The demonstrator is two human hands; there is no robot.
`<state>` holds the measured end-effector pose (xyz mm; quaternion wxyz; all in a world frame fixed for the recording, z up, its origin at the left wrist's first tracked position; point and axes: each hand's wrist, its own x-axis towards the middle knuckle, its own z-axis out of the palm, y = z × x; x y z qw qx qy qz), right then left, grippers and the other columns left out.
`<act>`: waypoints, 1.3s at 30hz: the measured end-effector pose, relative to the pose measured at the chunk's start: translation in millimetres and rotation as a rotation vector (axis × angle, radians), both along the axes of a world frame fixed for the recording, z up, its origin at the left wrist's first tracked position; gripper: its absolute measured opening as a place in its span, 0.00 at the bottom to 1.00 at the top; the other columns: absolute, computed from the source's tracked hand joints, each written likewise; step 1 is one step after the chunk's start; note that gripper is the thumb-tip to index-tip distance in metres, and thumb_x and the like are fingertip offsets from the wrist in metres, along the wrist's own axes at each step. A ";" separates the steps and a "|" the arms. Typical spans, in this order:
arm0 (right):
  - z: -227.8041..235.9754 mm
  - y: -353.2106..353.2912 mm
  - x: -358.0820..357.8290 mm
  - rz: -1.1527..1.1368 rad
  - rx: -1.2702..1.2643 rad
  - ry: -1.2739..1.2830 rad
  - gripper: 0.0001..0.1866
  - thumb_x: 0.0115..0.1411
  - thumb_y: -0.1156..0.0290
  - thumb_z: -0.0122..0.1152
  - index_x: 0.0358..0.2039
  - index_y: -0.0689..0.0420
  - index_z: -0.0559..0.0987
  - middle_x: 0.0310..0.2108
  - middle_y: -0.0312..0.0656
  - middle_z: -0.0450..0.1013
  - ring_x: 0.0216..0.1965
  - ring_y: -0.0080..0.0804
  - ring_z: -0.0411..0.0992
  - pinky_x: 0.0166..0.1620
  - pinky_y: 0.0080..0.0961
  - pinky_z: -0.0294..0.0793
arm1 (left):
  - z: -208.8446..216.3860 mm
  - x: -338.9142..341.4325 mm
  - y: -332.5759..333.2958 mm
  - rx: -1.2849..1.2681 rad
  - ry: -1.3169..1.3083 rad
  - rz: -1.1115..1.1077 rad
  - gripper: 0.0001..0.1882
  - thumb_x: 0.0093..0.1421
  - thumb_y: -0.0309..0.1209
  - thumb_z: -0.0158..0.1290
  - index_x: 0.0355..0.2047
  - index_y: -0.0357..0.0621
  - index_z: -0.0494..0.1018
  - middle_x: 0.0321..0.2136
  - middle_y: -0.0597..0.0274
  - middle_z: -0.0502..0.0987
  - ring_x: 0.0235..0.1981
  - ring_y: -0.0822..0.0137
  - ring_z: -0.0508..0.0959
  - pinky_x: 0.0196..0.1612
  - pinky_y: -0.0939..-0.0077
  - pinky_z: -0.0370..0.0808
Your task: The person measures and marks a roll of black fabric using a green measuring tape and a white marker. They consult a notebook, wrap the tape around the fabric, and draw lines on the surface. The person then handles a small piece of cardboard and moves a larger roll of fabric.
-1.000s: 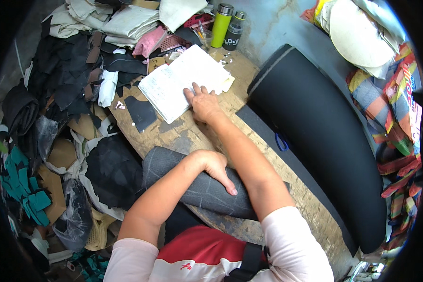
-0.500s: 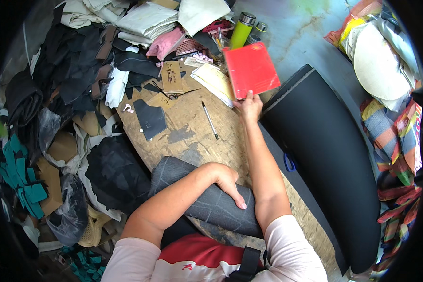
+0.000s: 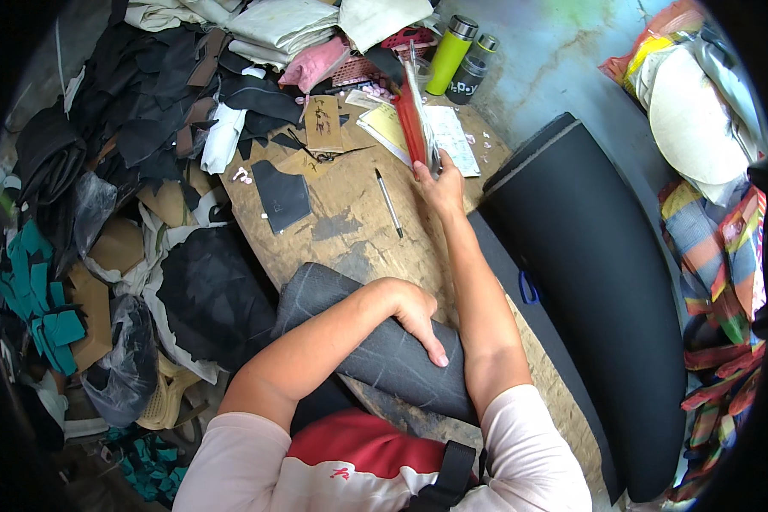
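A red-covered book (image 3: 412,121) is gripped at its near end by the right hand (image 3: 442,185), the thumb set along the left side and the fingers closed round the right. It is held over the far part of the worktable (image 3: 431,243), seen almost edge-on, with its long axis running from near to far and its far end leaning slightly left; the smooth, glossy red cover is turned left and the pale, layered page edges are shown on the right. A grey cloth roll (image 3: 384,363) is laid across the near part of the table, its long axis slanting from far left to near right; the soft, matt cloth is crossed by thin pale lines. On this roll the left hand (image 3: 414,313) is rested, its thumb stretched toward the near right; the other fingers are mostly hidden, so whether they are closed on the cloth cannot be told. Between book and roll, a slim pen (image 3: 389,203) is laid on the scuffed, patchy wood. To its left are seen a flat, dark, angular piece (image 3: 282,197) and a stiff brown card (image 3: 323,124). On the right, a thick, smooth black roll (image 3: 584,299) is stretched from far to near.
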<state>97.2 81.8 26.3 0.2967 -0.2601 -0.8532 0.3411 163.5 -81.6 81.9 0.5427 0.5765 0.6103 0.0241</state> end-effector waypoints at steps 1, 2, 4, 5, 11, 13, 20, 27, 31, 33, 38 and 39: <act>5.6 -0.9 3.9 0.022 -0.001 -0.037 0.26 0.51 0.61 0.64 0.46 0.67 0.74 0.40 0.62 0.73 0.45 0.50 0.73 0.49 0.35 0.70 | 0.9 1.7 -2.3 0.022 0.014 0.013 0.52 0.29 0.67 0.62 0.38 0.23 0.74 0.40 0.42 0.76 0.42 0.53 0.77 0.47 0.68 0.73; 11.5 -1.2 6.9 0.049 -0.001 -0.072 0.27 0.51 0.61 0.64 0.46 0.67 0.74 0.40 0.62 0.73 0.44 0.50 0.73 0.48 0.35 0.70 | 2.4 3.5 -5.0 0.036 0.032 0.029 0.52 0.29 0.66 0.62 0.37 0.23 0.74 0.40 0.42 0.76 0.41 0.53 0.78 0.46 0.68 0.73; 21.2 -4.6 12.9 0.112 -0.003 -0.117 0.28 0.50 0.60 0.65 0.46 0.67 0.74 0.39 0.61 0.73 0.44 0.49 0.73 0.48 0.34 0.70 | 7.3 8.6 -11.4 0.083 0.042 0.017 0.50 0.30 0.65 0.62 0.37 0.26 0.75 0.37 0.42 0.77 0.40 0.52 0.78 0.45 0.67 0.73; 25.7 -7.6 15.7 0.148 -0.001 -0.129 0.28 0.50 0.59 0.65 0.46 0.67 0.74 0.39 0.60 0.74 0.43 0.48 0.74 0.47 0.34 0.71 | 10.4 10.8 -14.9 0.097 0.052 0.017 0.49 0.31 0.64 0.62 0.38 0.27 0.75 0.36 0.42 0.77 0.39 0.52 0.78 0.44 0.66 0.73; 76.3 -45.4 40.2 0.454 -0.131 -0.287 0.27 0.51 0.59 0.67 0.45 0.68 0.75 0.36 0.54 0.75 0.38 0.39 0.75 0.43 0.31 0.73 | 24.7 28.8 -36.4 0.208 0.190 0.053 0.45 0.27 0.64 0.62 0.31 0.29 0.76 0.33 0.44 0.78 0.37 0.51 0.78 0.44 0.66 0.73; 106.8 -60.1 58.3 0.616 -0.035 -0.270 0.28 0.52 0.59 0.65 0.46 0.68 0.74 0.38 0.56 0.75 0.40 0.39 0.74 0.44 0.31 0.73 | 25.7 32.3 -41.3 0.223 0.207 0.089 0.46 0.27 0.64 0.63 0.31 0.29 0.76 0.34 0.44 0.78 0.38 0.51 0.78 0.45 0.66 0.73; 151.3 -111.2 177.3 0.845 0.207 -0.388 0.37 0.41 0.56 0.72 0.48 0.67 0.72 0.45 0.57 0.72 0.46 0.49 0.71 0.50 0.35 0.69 | 27.0 49.8 -66.2 0.438 0.219 0.174 0.50 0.25 0.65 0.63 0.39 0.32 0.74 0.35 0.44 0.77 0.41 0.52 0.77 0.47 0.66 0.72; 93.6 -128.7 256.4 0.642 -0.114 -0.663 0.75 0.11 0.46 0.80 0.61 0.66 0.53 0.52 0.62 0.64 0.56 0.51 0.63 0.59 0.34 0.61 | 31.0 84.8 -85.4 0.486 0.434 0.205 0.47 0.21 0.55 0.68 0.37 0.30 0.74 0.35 0.44 0.76 0.43 0.51 0.75 0.52 0.50 0.65; 88.3 -120.6 278.1 0.792 0.049 -0.656 0.76 0.09 0.47 0.80 0.60 0.72 0.53 0.50 0.63 0.65 0.54 0.53 0.65 0.57 0.34 0.62 | 27.0 100.1 -104.0 0.585 0.528 0.256 0.49 0.19 0.55 0.68 0.39 0.29 0.73 0.38 0.44 0.74 0.46 0.51 0.72 0.56 0.48 0.61; 89.3 -118.5 282.7 0.776 0.052 -0.699 0.76 0.09 0.46 0.80 0.59 0.72 0.53 0.50 0.64 0.66 0.53 0.53 0.66 0.57 0.34 0.63 | 26.7 105.0 -110.0 0.610 0.553 0.272 0.53 0.19 0.56 0.68 0.44 0.29 0.70 0.41 0.44 0.73 0.48 0.51 0.70 0.58 0.48 0.58; 90.6 -129.4 285.9 0.704 0.166 -0.750 0.72 0.11 0.48 0.80 0.58 0.72 0.56 0.50 0.62 0.66 0.53 0.53 0.66 0.55 0.37 0.64 | 26.6 111.4 -119.4 0.651 0.546 0.305 0.53 0.18 0.55 0.68 0.44 0.30 0.70 0.42 0.44 0.72 0.49 0.51 0.69 0.59 0.48 0.57; 91.9 -132.6 286.0 0.700 0.176 -0.737 0.70 0.11 0.49 0.80 0.57 0.71 0.59 0.49 0.62 0.66 0.52 0.53 0.66 0.55 0.37 0.65 | 26.8 112.2 -121.6 0.669 0.554 0.314 0.53 0.18 0.55 0.68 0.44 0.30 0.70 0.42 0.45 0.72 0.49 0.51 0.69 0.59 0.48 0.57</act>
